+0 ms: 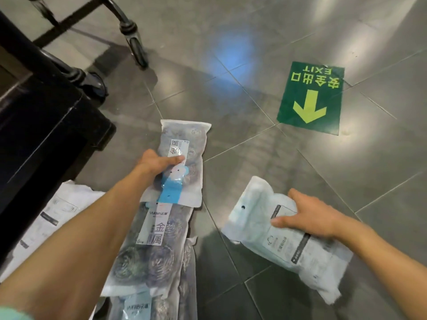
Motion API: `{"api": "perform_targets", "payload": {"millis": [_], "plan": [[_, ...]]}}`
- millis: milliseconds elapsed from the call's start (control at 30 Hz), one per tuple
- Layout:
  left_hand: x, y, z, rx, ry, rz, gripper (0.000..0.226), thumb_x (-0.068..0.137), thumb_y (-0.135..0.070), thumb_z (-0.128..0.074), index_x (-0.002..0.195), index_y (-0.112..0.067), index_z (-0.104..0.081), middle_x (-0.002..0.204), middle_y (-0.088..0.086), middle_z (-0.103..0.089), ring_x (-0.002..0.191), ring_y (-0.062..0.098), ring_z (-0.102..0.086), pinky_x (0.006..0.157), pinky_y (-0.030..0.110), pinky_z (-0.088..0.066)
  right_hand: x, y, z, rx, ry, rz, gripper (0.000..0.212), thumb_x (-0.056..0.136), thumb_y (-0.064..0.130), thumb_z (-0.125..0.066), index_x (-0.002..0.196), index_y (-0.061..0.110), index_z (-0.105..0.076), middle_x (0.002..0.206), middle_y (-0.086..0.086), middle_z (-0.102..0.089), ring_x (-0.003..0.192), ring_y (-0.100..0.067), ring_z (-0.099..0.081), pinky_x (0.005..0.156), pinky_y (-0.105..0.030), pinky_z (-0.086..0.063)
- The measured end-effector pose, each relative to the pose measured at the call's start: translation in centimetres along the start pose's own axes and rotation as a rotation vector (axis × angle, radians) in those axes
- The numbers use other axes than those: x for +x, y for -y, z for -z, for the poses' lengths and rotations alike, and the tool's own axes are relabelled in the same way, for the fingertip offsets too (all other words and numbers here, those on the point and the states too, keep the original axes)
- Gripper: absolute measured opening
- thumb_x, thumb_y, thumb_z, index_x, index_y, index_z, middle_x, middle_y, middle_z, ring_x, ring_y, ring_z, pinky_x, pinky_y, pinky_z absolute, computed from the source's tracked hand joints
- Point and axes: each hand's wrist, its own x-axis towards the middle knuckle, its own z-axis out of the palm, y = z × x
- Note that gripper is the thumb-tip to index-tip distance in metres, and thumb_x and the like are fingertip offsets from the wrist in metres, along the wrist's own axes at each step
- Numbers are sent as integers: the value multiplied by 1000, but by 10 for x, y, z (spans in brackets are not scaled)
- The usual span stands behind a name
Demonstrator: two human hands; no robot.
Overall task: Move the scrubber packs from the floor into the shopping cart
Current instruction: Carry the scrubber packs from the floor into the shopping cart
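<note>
My left hand (pixel 155 163) grips a scrubber pack (pixel 184 144), a long clear bag of dark metal scourers with a blue and white label, held just above the floor. My right hand (pixel 309 215) holds a second pack (pixel 261 215), back side up and pale, tilted over the tiles. More packs lie on the floor below: one with a white label (pixel 157 245), another under it (pixel 150 306), and pale ones at the left (pixel 57 209). The shopping cart shows only as black frame tubes and wheels (pixel 138 50) at the top left.
A black shelf base (pixel 46 135) fills the left side. A second cart wheel (pixel 96 83) sits beside it. A green exit sticker (pixel 310 98) with a yellow arrow is stuck to the grey tiled floor (pixel 231 77) at the right.
</note>
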Motion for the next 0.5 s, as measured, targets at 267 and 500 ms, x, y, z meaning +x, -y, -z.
{"api": "perform_targets", "payload": {"millis": [267, 500], "plan": [[-24, -16, -18, -174, 255, -106, 47, 71, -3, -88, 113, -10, -68, 96, 10, -80, 78, 25, -78, 68, 39, -64, -9, -5, -7, 1115, -248, -38, 72, 68, 53, -87, 123, 19, -56, 111, -7, -77, 96, -29, -77, 85, -56, -61], [-120, -54, 10, -291, 334, -239, 45, 74, -1, -85, 114, -14, -68, 99, 5, -80, 80, 20, -77, 67, 34, -63, -78, 47, 53, 1465, -438, -8, 37, 90, 29, -73, 119, 7, -69, 104, -12, -79, 92, -29, -78, 74, -45, -65]]}}
